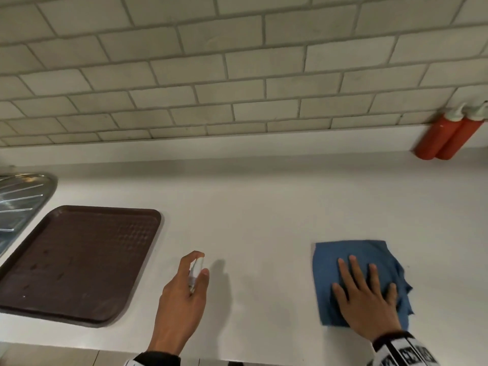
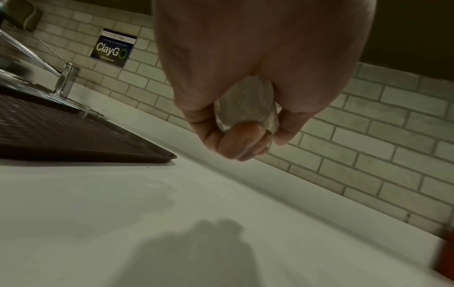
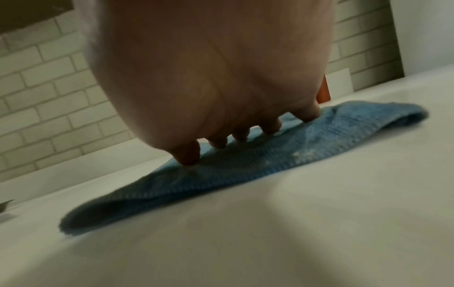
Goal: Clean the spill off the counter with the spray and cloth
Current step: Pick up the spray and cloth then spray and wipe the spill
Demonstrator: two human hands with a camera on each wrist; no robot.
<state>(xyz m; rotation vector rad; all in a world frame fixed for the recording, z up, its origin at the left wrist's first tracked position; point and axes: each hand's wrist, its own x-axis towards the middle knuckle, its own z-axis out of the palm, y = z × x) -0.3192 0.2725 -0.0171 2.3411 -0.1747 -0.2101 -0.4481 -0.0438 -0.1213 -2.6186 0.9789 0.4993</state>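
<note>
A small clear spray bottle [image 1: 196, 270] with a white top is held above the white counter [image 1: 264, 212] by my left hand [image 1: 184, 289], whose fingers curl round it; its round base [image 2: 245, 103] shows in the left wrist view under my left hand [image 2: 245, 77]. A blue cloth [image 1: 351, 260] lies flat on the counter to the right. My right hand [image 1: 367, 294] rests on it with fingers spread and straight. In the right wrist view, the fingertips [image 3: 189, 157] of that hand press into the blue cloth [image 3: 245, 169]. No spill is plainly visible.
A dark brown tray [image 1: 76, 260] lies at the left, beside a steel sink drainer [image 1: 18, 199] with a tap [image 2: 66, 79]. Two red squeeze bottles [image 1: 446, 136] stand against the tiled wall [image 1: 237, 70] at the far right. A "ClayGo" sign [image 2: 113, 48] hangs on the tiles.
</note>
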